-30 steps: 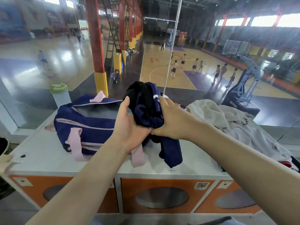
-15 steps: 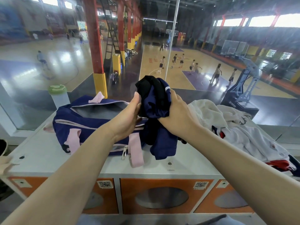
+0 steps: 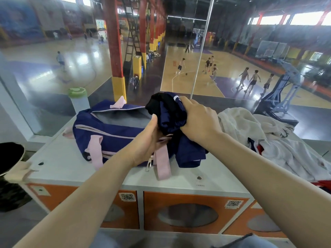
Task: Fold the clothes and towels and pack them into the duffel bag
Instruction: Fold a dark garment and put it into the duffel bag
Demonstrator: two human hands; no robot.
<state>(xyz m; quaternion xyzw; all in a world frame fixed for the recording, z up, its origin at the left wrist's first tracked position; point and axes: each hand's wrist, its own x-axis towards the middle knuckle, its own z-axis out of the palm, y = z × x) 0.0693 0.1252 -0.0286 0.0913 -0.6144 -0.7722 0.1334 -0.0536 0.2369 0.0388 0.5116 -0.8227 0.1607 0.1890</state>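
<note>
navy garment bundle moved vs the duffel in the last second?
Yes. The navy garment has gone up and left, from the front of the duffel bag to over the right end of its open top.

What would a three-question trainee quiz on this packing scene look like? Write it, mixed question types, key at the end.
1. True or false: the duffel bag is zipped shut.
2. Which hand grips the navy garment from above? A) left hand B) right hand
3. Fill in: the bottle behind the bag has a ____ lid.

Key: 1 false, its top gapes open. 2 B. 3 green.
</note>
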